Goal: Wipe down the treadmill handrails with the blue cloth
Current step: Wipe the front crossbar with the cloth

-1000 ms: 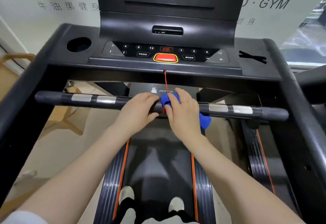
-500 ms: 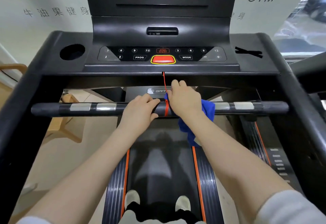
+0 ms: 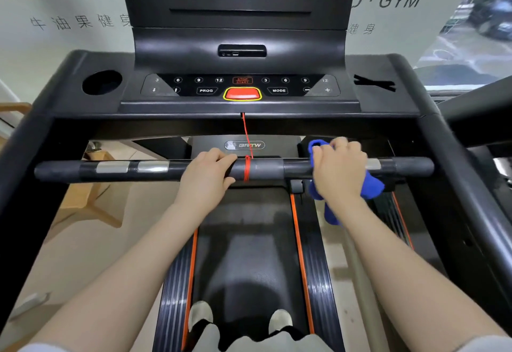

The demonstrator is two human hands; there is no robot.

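Observation:
A black horizontal handrail (image 3: 266,168) with silver sensor plates crosses the treadmill in front of me. My right hand (image 3: 339,170) grips the blue cloth (image 3: 372,185) around the bar, right of centre; cloth ends hang below the bar and stick out above my fingers. My left hand (image 3: 206,177) grips the bare bar just left of centre. A red safety cord (image 3: 247,170) is wound around the bar between my hands and runs up to the console.
The console (image 3: 242,89) with a red stop button and a cup holder (image 3: 102,82) sits above the bar. Black side rails (image 3: 454,174) slope down on both sides. My feet stand on the belt (image 3: 243,254) below. A wooden chair (image 3: 91,204) stands at the left.
My right hand has slid the cloth rightward along the bar, away from the red cord. My left hand has stayed where it was on the bar.

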